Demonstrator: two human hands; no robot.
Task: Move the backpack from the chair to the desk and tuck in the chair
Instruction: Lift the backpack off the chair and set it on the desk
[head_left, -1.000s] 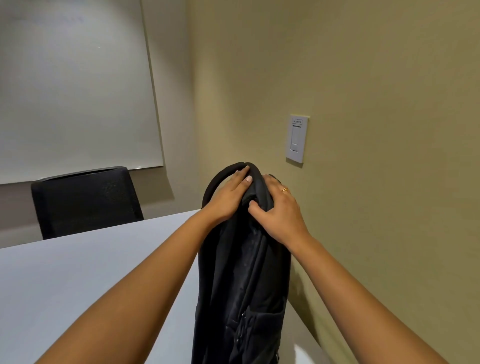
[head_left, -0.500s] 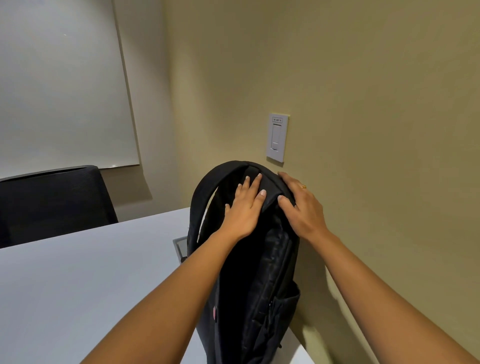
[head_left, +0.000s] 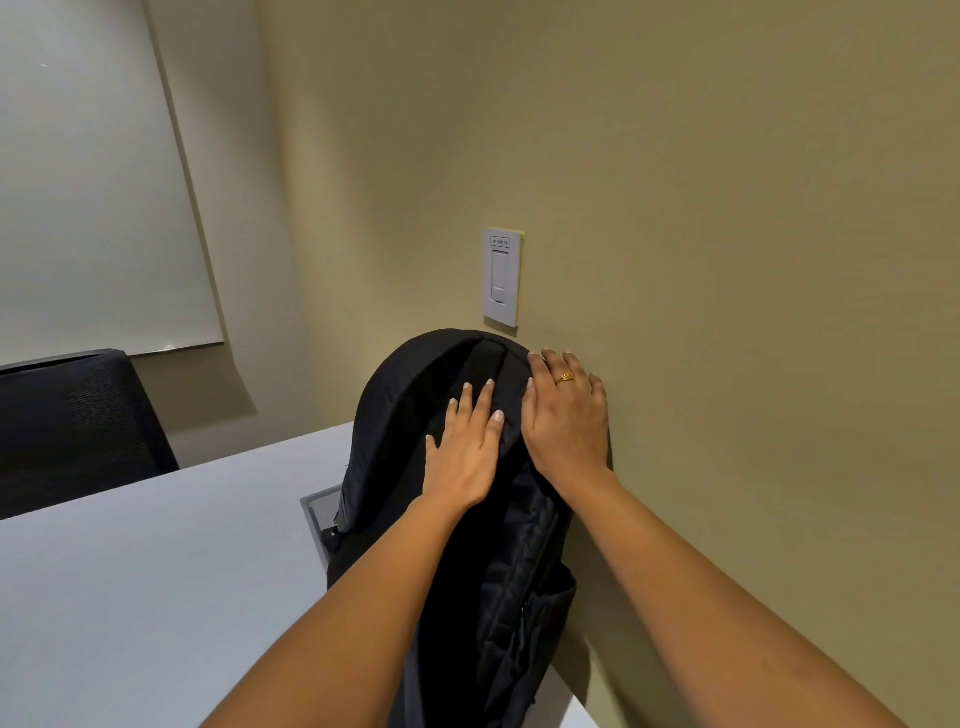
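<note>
Backpack (head_left: 457, 571): black woven cloth, matt, padded ribbing on the side. Desk (head_left: 156, 571) under it: smooth pale laminate, slight sheen. Switch plate (head_left: 502, 277) above backpack: smooth white plastic. Chair (head_left: 72, 431) left of backpack: black mesh cloth, matt.

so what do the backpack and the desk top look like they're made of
Backpack: black woven fabric, probably nylon or polyester, matte, with padded quilted ribs and soft folds. Desk: smooth pale top, likely laminate, with a faint even sheen and no grain; the core is not visible.

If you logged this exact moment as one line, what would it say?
backpack: upright on desk, against wall | left hand: flat on it | right hand: flat on top | chair: unseen
</note>
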